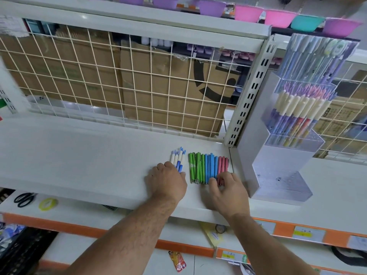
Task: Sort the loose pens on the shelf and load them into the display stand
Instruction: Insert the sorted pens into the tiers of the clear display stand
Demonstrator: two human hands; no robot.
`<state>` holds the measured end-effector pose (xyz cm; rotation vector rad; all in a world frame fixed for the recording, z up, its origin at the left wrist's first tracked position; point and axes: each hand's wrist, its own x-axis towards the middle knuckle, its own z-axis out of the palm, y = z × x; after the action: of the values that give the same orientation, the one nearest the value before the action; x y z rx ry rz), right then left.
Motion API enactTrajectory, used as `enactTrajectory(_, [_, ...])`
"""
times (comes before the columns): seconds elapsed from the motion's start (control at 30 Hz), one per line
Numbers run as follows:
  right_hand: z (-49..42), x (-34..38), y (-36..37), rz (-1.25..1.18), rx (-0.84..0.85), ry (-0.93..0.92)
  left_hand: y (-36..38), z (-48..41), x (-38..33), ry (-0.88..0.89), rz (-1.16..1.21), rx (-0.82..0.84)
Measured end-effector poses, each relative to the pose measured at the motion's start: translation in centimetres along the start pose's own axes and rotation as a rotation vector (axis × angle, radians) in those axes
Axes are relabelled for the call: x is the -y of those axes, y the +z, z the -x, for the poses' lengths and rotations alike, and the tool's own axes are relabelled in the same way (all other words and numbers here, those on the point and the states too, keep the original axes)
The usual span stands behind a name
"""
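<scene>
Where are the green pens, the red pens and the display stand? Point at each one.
green pens (pixel 195 167): head view, middle of barrels.
red pens (pixel 223 164): head view, upper barrels.
display stand (pixel 278 165): head view, frosted lower wall.

Lower ends of red pens (pixel 223 165) behind the right hand (pixel 228 193)

One wide-angle camera, worn on the head, looks forward and down, close over the white shelf (pixel 79 155) and wire grid (pixel 119 80).

1. Shelf (pixel 79 159) before you: small pen cluster (pixel 177 160) left, long pen row (pixel 208 167) just right of it.
2. Display stand (pixel 278 165): on the shelf, right of the row.
3. Wire grid (pixel 119 80): behind the shelf; cartons (pixel 158 92) behind it.
4. Scissors (pixel 23 199), tape roll (pixel 48 204): lower shelf (pixel 75 214), to your left.
</scene>
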<state>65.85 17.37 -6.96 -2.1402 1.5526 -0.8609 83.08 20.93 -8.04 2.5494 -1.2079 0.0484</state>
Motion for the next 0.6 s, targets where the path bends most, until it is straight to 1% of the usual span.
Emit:
enactTrajectory(0.2, [0.09,0.05,-0.15,0.001,-0.004,-0.02,0.38,0.14,0.12,-0.001,-0.025,-0.031])
enactTrajectory(0.3, [0.13,0.14,-0.27,-0.004,0.002,-0.017,0.43,0.23,0.15,0.004,-0.058,-0.02])
enactTrajectory(0.43, [0.07,0.19,-0.32,-0.001,0.006,-0.004,0.37,0.16,0.11,-0.011,-0.039,-0.01])
enactTrajectory(0.6, [0.03,0.24,-0.33,0.005,0.014,0.01,0.14,0.09,0.07,0.022,-0.035,0.013])
